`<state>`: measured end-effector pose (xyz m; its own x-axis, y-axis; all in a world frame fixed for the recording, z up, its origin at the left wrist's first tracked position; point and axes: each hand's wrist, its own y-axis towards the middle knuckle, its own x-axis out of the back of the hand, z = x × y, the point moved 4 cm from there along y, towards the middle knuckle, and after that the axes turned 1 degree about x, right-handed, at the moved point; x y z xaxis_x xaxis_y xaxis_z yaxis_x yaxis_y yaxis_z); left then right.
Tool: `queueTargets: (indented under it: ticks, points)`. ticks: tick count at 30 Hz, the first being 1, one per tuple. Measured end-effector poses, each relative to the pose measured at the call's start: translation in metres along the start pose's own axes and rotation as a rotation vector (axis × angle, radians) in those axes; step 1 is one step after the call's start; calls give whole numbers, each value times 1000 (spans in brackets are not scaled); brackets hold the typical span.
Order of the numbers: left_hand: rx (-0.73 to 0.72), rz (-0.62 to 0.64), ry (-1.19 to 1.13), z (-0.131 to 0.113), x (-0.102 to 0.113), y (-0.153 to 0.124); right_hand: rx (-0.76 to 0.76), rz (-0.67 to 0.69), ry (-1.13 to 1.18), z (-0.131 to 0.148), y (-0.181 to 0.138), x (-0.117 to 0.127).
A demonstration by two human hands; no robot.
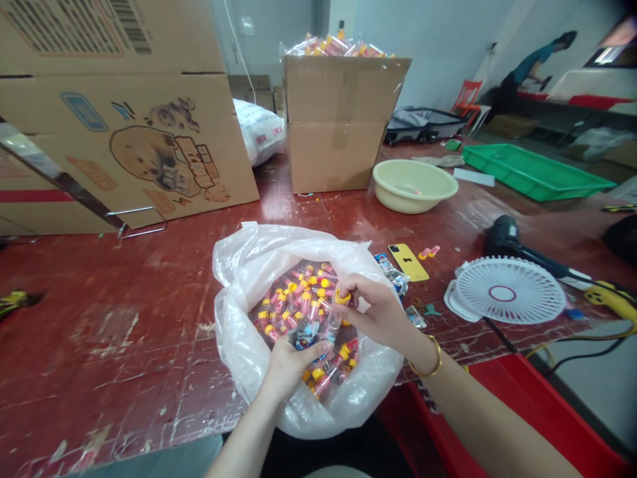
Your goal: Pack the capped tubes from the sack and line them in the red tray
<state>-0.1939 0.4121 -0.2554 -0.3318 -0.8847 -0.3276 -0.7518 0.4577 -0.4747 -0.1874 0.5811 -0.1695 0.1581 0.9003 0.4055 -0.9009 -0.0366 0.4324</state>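
Note:
Over an open white woven sack [233,345] filled with small pink tubes with yellow caps [291,309], both my hands work close together. My left hand [291,362] is closed around a clear plastic tube [329,328] and a small dark printed packet [304,336]. Between the thumb and fingers of my right hand [375,309] is a yellow cap [342,297], just above the tube's upper end. Whether the cap touches the tube, I cannot tell. A gold bangle [434,358] circles my right wrist.
To the right are small packets [398,279], a yellow phone [408,262], a white fan [505,290] and a black heat gun [510,236]. Behind stand a pale basin [415,192], a tall carton [338,126] of tubes, a large printed carton [124,153] and a green tray [537,174]. A person [532,66] bends far off.

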Motion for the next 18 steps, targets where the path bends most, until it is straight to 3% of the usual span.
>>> queueTargets:
  ticks: [4, 6, 9, 14, 18]
  points:
    - [56, 17, 0, -4, -6, -5, -296, -27, 265, -22, -3, -12]
    - [83, 23, -49, -6, -11, -7, -355, 15, 360, -28, -11, -22]
    - [96, -1, -170, -7, -19, -6, -308, 115, 338, -26, -30, -36]
    - [142, -11, -311, -5, -29, -5, -214, 6, -9, -20, -51, -43]
    - [122, -14, -268, -6, -28, -8, -248, -29, 13, -20, -55, -46]
